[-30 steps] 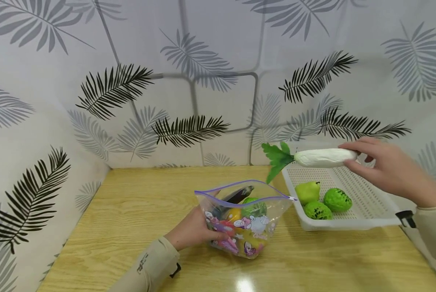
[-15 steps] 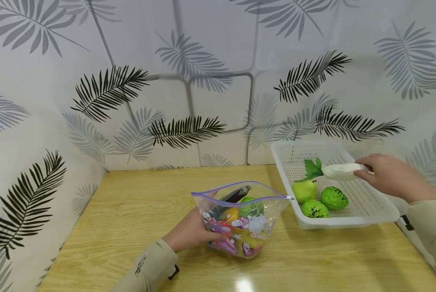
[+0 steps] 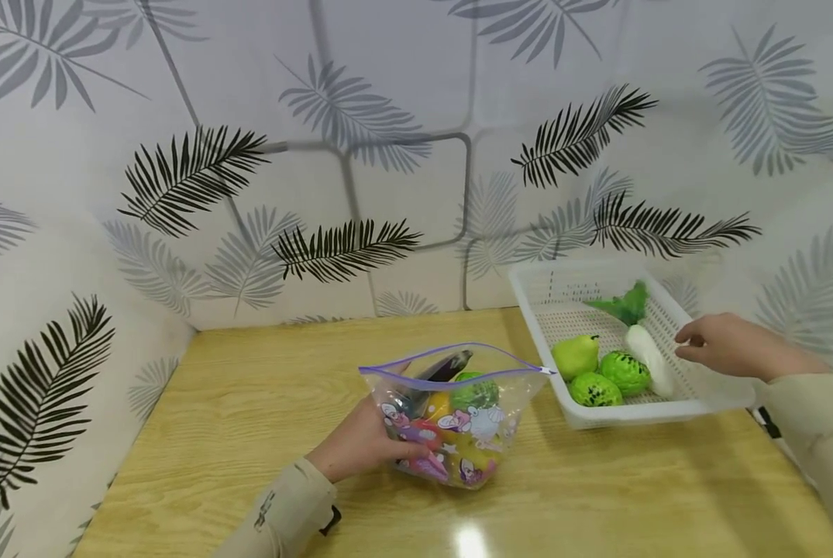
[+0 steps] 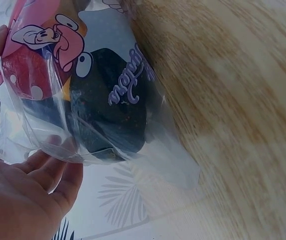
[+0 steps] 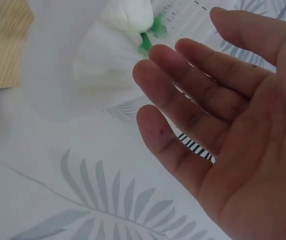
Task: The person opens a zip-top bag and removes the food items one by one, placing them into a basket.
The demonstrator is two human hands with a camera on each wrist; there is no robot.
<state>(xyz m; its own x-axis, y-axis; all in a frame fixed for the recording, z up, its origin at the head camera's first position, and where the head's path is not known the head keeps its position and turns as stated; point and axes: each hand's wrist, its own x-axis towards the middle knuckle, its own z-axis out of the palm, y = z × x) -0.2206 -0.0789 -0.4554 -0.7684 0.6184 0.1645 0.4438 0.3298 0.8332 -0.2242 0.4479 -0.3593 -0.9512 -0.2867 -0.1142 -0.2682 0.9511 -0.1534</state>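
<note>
My left hand [image 3: 370,442] grips the side of a clear zip bag [image 3: 451,434] with cartoon prints, thumb across its front. The bag's purple-edged mouth gapes open. Inside sit an eggplant [image 3: 447,366], a green round piece [image 3: 475,393] and other red, orange and yellow pieces partly hidden by the print. In the left wrist view a dark piece [image 4: 110,107] shows through the plastic. My right hand [image 3: 737,346] hovers over the right rim of a white basket [image 3: 653,415], fingers relaxed and holding nothing. Near it in the basket lies a white radish [image 3: 649,360] with green leaves.
A green pear [image 3: 575,356] and two green, dark-speckled round fruits [image 3: 624,372] share the basket's left half with the radish. The wooden table [image 3: 249,403] meets a leaf-patterned cloth [image 3: 360,194] at the back. The basket stands right of the bag.
My right hand has lowered the white radish into the basket and let it go, then drawn slightly right. My left hand keeps its grip on the bag.
</note>
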